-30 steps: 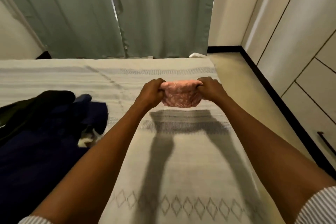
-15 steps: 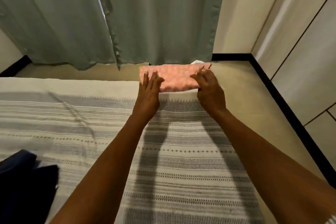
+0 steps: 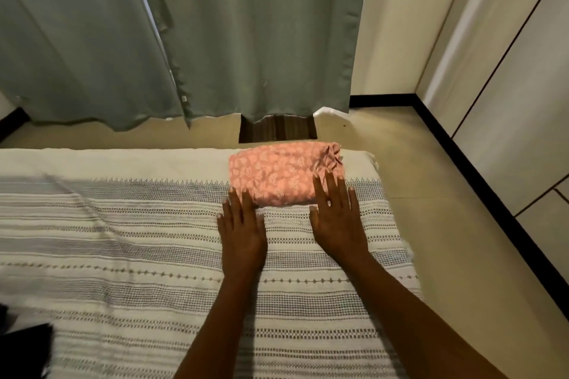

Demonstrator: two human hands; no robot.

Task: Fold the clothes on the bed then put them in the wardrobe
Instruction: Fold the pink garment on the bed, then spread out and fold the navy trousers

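Note:
A folded pink patterned garment lies near the far right corner of the bed, which has a white and grey striped cover. My left hand is flat on the cover with straight fingers, its fingertips at the garment's near left edge. My right hand is flat too, its fingertips resting on the garment's near right corner. A bit of dark clothing shows at the bottom left edge of the frame.
Green curtains hang beyond the bed's far end. The white wardrobe doors stand along the right, across a strip of beige floor. A dark mat lies under the curtain.
Both hands carried the bunched pink garment to the bed's far corner, laid it down folded, and have drawn back toward me to its near edge with fingers flat.

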